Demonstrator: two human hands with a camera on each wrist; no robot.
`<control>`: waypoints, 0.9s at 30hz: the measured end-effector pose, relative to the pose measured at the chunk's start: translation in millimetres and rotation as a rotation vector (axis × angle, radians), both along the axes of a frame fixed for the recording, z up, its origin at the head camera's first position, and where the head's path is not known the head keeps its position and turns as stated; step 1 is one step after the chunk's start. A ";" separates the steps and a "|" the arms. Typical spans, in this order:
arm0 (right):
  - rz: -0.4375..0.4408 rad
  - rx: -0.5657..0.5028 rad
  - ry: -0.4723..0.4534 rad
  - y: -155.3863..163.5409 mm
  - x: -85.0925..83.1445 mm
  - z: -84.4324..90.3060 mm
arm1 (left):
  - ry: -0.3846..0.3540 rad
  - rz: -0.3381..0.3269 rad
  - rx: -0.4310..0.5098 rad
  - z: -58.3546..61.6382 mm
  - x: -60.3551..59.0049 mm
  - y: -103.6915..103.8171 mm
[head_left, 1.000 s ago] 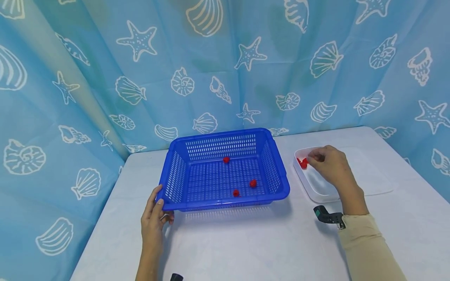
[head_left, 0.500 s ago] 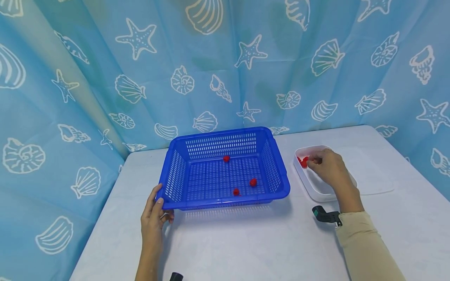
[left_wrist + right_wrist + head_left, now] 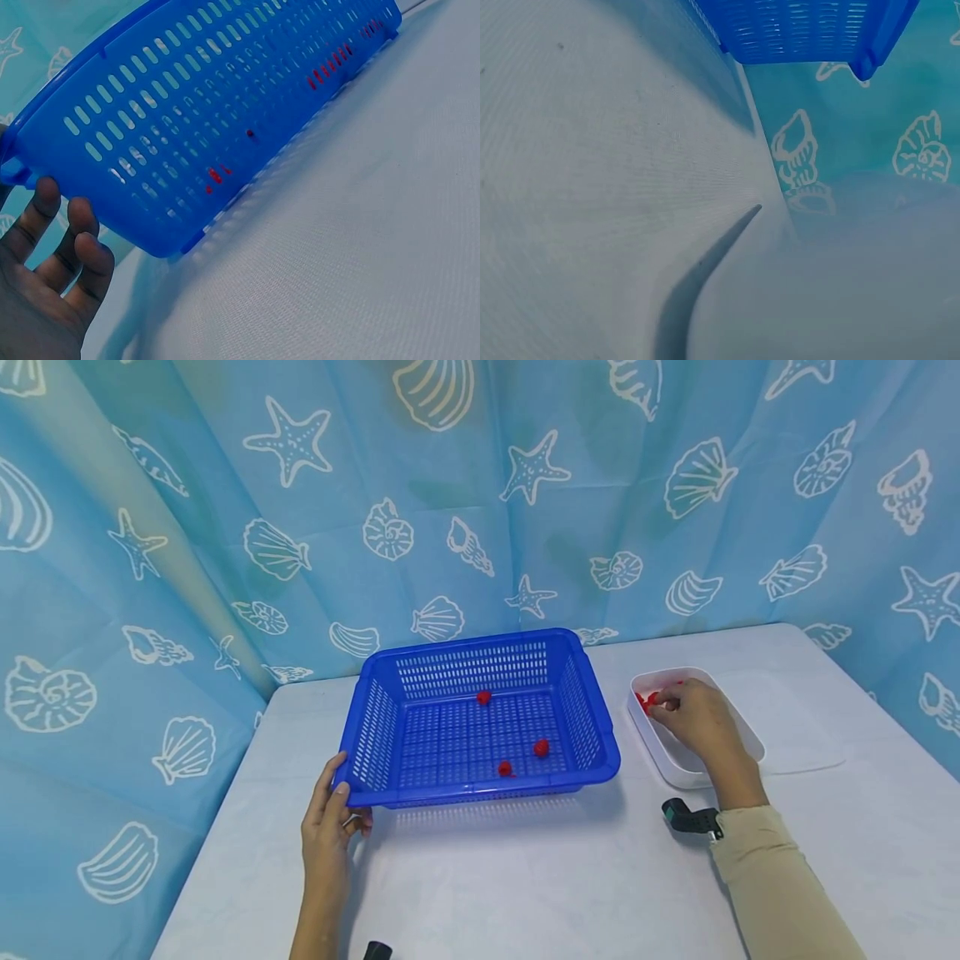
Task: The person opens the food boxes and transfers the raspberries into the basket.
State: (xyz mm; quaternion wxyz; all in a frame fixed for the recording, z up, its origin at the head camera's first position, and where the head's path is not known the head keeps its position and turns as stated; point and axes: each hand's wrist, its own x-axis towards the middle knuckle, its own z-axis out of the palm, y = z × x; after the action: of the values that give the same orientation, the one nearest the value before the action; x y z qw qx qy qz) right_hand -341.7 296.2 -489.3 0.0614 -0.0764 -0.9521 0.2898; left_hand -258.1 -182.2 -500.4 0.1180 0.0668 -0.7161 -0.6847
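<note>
A blue plastic basket (image 3: 472, 792) with slotted walls stands on the table. Inside it lie three small red raspberries (image 3: 542, 747), spaced apart. My left hand (image 3: 327, 835) grips the basket's near left corner by the rim; several of its fingers show below the rim in the left wrist view. To the right, a white box (image 3: 675, 768) holds more red raspberries (image 3: 643, 701) at its far left end. My right hand (image 3: 701, 718) reaches into the box, thumb and fingertips pinching at a red raspberry. Its palm side is hidden, and the right wrist view does not show the hand.
A translucent lid (image 3: 795, 727) lies flat on the table right of the box. The white table (image 3: 510, 885) ends at a blue curtain (image 3: 322, 568) with shell prints, close behind the basket. In the right wrist view, the box wall (image 3: 817, 300) fills the lower right.
My right hand has moved slightly lower and deeper into the white box, its fingertips now among the red raspberries. My left hand and the basket have stayed in place.
</note>
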 end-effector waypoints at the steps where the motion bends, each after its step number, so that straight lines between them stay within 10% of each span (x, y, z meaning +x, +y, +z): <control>1: -0.003 0.003 -0.004 0.3 -0.4 -0.5 | 0.000 0.000 0.001 0.1 -0.1 0.1; 27: -0.020 0.035 -0.017 0.0 -0.5 -2.3 | -0.009 0.000 0.003 -0.5 -0.3 0.0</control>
State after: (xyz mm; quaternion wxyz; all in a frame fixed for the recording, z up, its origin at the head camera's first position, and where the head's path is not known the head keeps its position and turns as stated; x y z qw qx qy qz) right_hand -342.2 296.2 -491.6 0.0577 -0.0872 -0.9567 0.2717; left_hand -258.5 -182.1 -501.0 0.1145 0.0702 -0.7155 -0.6856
